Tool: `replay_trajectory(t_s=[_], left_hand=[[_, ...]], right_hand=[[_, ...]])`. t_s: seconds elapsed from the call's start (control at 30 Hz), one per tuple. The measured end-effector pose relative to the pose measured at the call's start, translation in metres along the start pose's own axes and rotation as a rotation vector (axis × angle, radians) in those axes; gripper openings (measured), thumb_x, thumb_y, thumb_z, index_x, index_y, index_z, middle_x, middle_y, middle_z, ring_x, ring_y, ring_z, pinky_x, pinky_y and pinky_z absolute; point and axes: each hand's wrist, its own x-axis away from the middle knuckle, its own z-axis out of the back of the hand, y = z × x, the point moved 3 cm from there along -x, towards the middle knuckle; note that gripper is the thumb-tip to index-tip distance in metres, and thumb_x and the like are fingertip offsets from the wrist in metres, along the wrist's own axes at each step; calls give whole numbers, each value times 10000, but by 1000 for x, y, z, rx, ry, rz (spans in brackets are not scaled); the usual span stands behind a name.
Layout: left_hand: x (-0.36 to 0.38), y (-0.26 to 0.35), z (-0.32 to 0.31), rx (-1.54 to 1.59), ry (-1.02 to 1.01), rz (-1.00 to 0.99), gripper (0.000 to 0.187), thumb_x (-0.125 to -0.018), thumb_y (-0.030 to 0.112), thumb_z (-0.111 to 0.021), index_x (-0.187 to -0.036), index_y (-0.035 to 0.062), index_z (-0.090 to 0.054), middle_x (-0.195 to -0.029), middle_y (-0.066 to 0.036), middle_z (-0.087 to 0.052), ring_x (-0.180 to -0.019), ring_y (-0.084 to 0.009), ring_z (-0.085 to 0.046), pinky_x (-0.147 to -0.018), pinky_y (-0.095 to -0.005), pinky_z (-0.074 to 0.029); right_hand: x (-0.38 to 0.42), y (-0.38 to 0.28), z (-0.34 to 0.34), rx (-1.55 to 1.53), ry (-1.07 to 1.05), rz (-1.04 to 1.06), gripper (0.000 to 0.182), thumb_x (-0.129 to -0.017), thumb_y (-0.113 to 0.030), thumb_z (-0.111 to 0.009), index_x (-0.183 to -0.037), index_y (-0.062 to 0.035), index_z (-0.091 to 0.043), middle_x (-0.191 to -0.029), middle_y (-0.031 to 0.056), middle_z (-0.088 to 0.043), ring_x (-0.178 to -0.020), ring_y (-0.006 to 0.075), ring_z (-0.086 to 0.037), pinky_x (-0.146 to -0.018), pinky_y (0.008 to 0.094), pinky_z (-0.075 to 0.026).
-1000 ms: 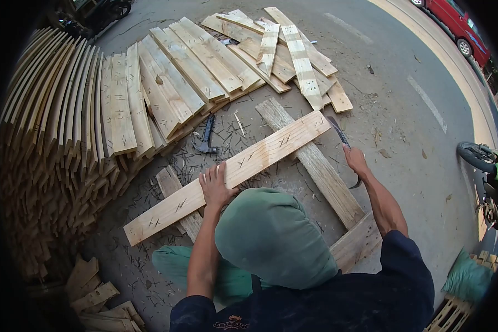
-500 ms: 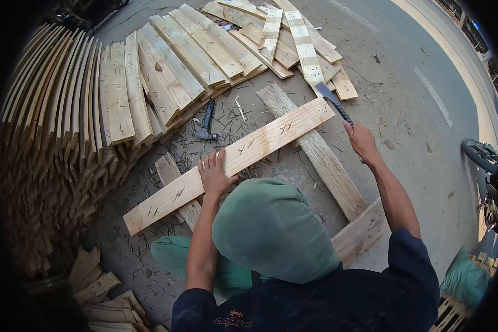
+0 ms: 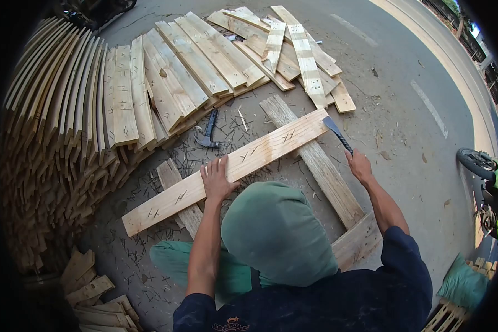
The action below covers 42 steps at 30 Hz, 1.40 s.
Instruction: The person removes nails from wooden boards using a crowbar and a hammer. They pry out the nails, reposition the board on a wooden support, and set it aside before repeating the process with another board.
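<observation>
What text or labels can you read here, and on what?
Shirt print: a small orange and white logo at the bottom edge, cut off and too blurred to read.
Planks: only dark nail marks, no writing.
Nothing else bears readable text.

Concrete ground [image 3: 404, 144] under me, littered with bent nails [image 3: 191, 157] ahead of my left hand [image 3: 217, 180]. Weathered plank [image 3: 315, 160] lies flat between my hands; shorter plank [image 3: 178, 195] just left of left hand. Claw hammer [image 3: 207, 133] on ground beyond left hand. Fanned board stack [image 3: 166, 83] farther ahead, tall curved stack [image 3: 61, 122] far left. Loose board heap [image 3: 293, 50] beyond my right hand [image 3: 361, 166]. Offcuts [image 3: 94, 293] behind left elbow.
</observation>
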Motion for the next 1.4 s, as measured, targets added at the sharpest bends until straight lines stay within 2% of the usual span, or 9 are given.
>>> replay_trajectory(t_s=[0.1, 0.2, 0.3, 0.33, 0.4, 0.6, 0.7, 1.1, 1.4], left_hand=[[-11, 6, 4, 18, 5, 13, 1090, -553, 460, -870, -1464, 203, -330, -1392, -71, -396, -1345, -282, -333, -1161, -524, -158], [-9, 7, 4, 1, 19, -10, 1086, -552, 446, -872, -1461, 198, -332, -1385, -73, -402, -1335, -281, -344, -1159, -523, -163], [-10, 9, 10, 16, 23, 4, 1077, -558, 443, -869, -1458, 195, -333, -1381, -77, -407, -1324, -286, -354, -1156, -526, -167], [-11, 8, 8, 35, 66, -14, 1078, -557, 446, -870, -1457, 193, -334, -1381, -75, -408, -1325, -285, -353, -1157, -526, -165], [-10, 4, -3, 37, 117, -36, 1074, -561, 454, -868, -1455, 188, -336, -1385, -70, -404, -1332, -274, -344, -1158, -529, -161], [-8, 6, 1, 24, 83, -16, 1035, -594, 479, -847, -1448, 182, -343, -1370, -66, -409, -1342, -264, -332, -1160, -529, -150], [-8, 0, -2, 16, 71, -31, 1048, -605, 562, -825, -1450, 174, -340, -1386, -86, -396, -1355, -261, -317, -1155, -541, -145], [23, -62, 24, 15, -142, 22, 1130, -639, 677, -750, -1508, 143, -264, -1491, -157, -328, -1416, -356, -255, -1160, -537, -179], [27, -76, 43, 5, -176, 59, 1045, -580, 466, -875, -1439, 157, -367, -1411, -112, -434, -1346, -305, -383, -1048, -508, -329]], right_hand=[[14, -18, 31, 6, -79, -35, 480, -1013, -465, -442, -867, -17, -533, -614, 242, -562, -588, 424, -605, -507, 512, -419], [-27, -60, 107, -377, 213, -169, 482, -1020, -455, -435, -867, -7, -528, -651, 279, -559, -655, 458, -608, -548, 529, -423], [-21, -28, 53, -443, 268, -108, 513, -1019, -481, -414, -908, 4, -541, -708, 291, -596, -708, 478, -621, -592, 532, -450], [-21, -24, 36, -166, -96, -182, 554, -1016, -496, -396, -911, 18, -572, -796, 311, -632, -798, 504, -629, -670, 540, -478], [-11, 9, -12, -167, -209, -158, 592, -1010, -507, -391, -874, 29, -602, -865, 325, -647, -871, 528, -621, -744, 547, -488], [43, -29, 65, -360, 33, -218, 541, -987, -483, -496, -819, 25, -572, -653, 253, -564, -607, 433, -563, -568, 485, -407], [77, -54, 84, -606, 86, -228, 434, -972, -333, -584, -757, 39, -522, -573, 141, -468, -534, 196, -402, -523, 403, -371], [149, -147, 23, -936, 132, -207, 401, -914, -330, -645, -730, 6, -529, -558, 123, -465, -505, 229, -425, -517, 397, -364], [146, -185, 36, -892, 16, -126, 398, -911, -336, -650, -730, -1, -534, -559, 127, -471, -504, 245, -436, -519, 401, -370]])
